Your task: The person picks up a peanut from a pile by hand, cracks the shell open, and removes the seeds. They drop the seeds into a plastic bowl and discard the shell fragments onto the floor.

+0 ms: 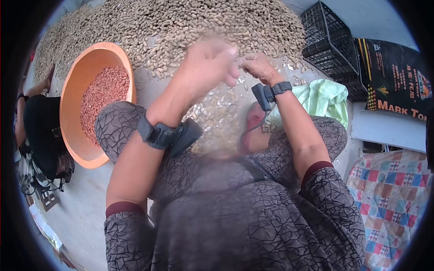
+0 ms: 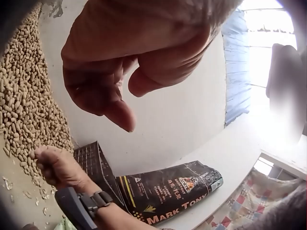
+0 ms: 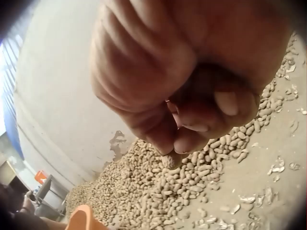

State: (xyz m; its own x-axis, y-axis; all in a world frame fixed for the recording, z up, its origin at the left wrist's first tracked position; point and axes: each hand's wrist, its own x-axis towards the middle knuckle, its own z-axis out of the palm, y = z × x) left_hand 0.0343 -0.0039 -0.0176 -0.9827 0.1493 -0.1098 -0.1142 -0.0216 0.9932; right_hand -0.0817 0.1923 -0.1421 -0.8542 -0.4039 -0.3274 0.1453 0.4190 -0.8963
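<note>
My left hand (image 1: 208, 63) is raised over the floor in front of my lap, blurred in the head view. Its fingers (image 2: 91, 91) bend loosely, thumb apart from them, and nothing shows between the tips in the left wrist view. Beside it, my right hand (image 1: 261, 67) pinches an unshelled peanut (image 3: 168, 161) between thumb and fingertips; the other fingers curl into the palm. Beyond both hands spreads a large heap of unshelled peanuts (image 1: 181, 27). Below them, broken shells (image 1: 217, 113) lie scattered between my legs.
An orange basin (image 1: 72, 104) holding red shelled kernels (image 1: 106, 90) stands at my left knee. Black crates (image 1: 330, 40), a printed black sack (image 1: 393, 77) and a pale green bag (image 1: 323, 99) are on the right. Another person's hand (image 1: 49, 79) shows at far left.
</note>
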